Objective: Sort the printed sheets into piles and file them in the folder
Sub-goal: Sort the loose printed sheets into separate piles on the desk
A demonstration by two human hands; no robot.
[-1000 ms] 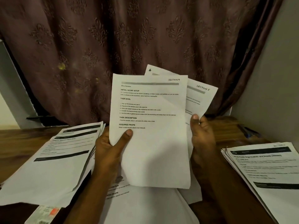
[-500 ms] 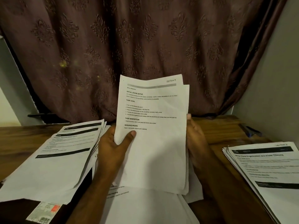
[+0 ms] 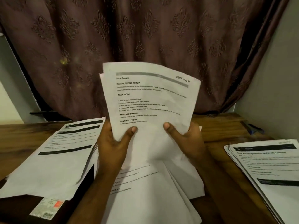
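Both hands, left and right, clasped the squared-up sheets (Section 5 page had tucked behind), seemingly ready for a bench pile.

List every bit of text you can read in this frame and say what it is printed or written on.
All on the held sheet:
"SECTION 4", handwritten, top right.
"INITIAL SCENE SETUP"
"TASK GOAL"
"TASK DESCRIPTION"
"REQUIRED PROPS"
Its body lines are blurred.
Left pile, right pile, barcode label: unreadable.
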